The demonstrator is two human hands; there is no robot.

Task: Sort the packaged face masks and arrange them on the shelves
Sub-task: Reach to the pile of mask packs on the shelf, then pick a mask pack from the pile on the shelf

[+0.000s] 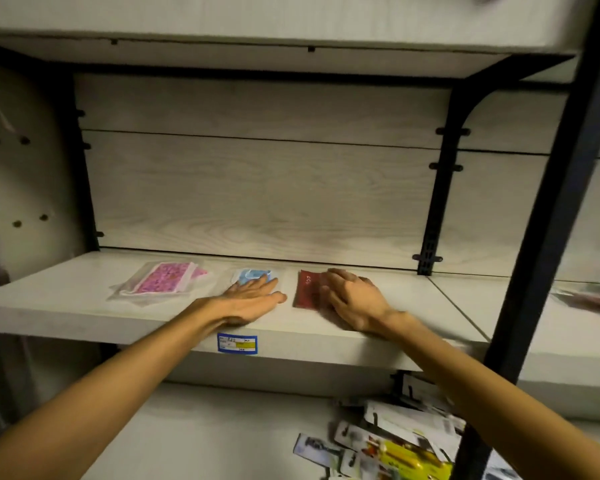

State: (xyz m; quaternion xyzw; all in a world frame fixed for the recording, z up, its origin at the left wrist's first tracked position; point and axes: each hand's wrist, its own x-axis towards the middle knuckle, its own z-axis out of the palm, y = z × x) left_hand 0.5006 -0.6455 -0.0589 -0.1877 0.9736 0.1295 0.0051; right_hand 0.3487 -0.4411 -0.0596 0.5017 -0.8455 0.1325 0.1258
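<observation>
Three packaged masks lie in a row on the pale wooden shelf [66, 306]. At the left is a pink patterned mask pack [163, 282] in clear plastic. In the middle, a blue mask pack [252, 274] lies under my left hand [253, 299], which rests flat on it with straight fingers. To the right is a dark red mask pack [307, 289]. My right hand [352, 297] rests on its right part with fingers loosely bent, touching the pack.
A blue price label [237, 344] sits on the shelf's front edge. Below at the right, a pile of mixed packages [388, 441] lies on the lower shelf. Black metal uprights [548, 216] frame the bay. More packs [589, 296] lie on the neighbouring shelf.
</observation>
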